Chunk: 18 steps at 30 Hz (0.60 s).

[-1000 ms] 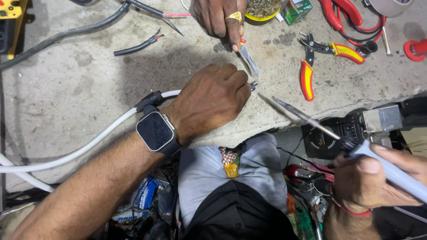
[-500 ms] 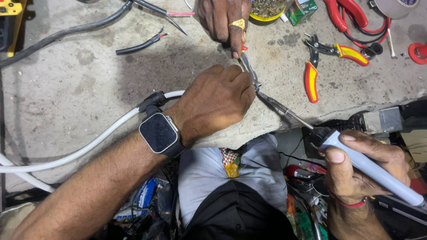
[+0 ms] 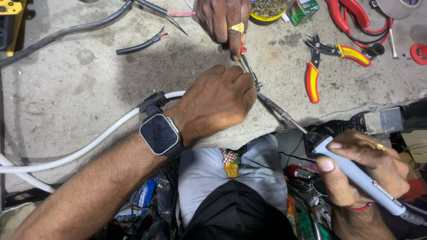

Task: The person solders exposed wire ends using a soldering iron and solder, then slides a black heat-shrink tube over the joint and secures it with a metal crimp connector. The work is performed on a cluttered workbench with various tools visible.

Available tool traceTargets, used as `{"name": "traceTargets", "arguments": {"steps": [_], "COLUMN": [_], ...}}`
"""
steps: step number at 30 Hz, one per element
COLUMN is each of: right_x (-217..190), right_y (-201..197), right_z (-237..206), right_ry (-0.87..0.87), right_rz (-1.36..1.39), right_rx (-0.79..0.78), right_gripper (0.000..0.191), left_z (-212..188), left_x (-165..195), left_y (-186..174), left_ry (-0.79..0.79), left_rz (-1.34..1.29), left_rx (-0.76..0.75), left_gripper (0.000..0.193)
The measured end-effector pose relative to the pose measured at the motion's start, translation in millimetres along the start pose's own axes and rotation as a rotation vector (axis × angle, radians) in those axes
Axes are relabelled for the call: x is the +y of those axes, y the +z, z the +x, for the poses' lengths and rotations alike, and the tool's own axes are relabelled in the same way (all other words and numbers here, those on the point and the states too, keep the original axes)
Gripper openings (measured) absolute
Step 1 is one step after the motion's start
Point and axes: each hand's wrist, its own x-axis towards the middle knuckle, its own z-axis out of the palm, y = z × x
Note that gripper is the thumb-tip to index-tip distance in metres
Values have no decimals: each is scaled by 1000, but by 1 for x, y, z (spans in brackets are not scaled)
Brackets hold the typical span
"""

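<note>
At far left a white cable [image 3: 89, 146] runs across the grey concrete bench [image 3: 66, 89] into the left hand [image 3: 215, 104], which sits at centre frame, fingers clenched around the cable's end. Just right of its knuckles, the tip of a soldering iron [image 3: 351, 171] meets the joint; the right hand [image 3: 360, 171], lower right, grips its pale blue handle. From the top edge another person's hand [image 3: 222, 20] pinches a thin tool there. A small green box [image 3: 302, 10] lies upper right, beside red-and-yellow pliers [image 3: 324, 55].
</note>
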Motion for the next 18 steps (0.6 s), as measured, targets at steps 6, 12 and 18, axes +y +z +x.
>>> {"name": "traceTargets", "arguments": {"steps": [6, 12, 18], "right_x": [-31, -26, -25], "right_y": [-5, -13, -19], "right_z": [18, 5, 8], "right_ry": [106, 213, 220], "right_rz": [-122, -129, -90], "right_rx": [-153, -84, -119], "right_gripper": [22, 22, 23], "left_z": [2, 3, 3], "left_x": [1, 2, 2], "left_y": [0, -1, 0], "left_ry": [7, 10, -5], "left_rz": [17, 14, -28], "left_rx": [-18, -15, -7], "left_gripper": [15, 16, 14]}}
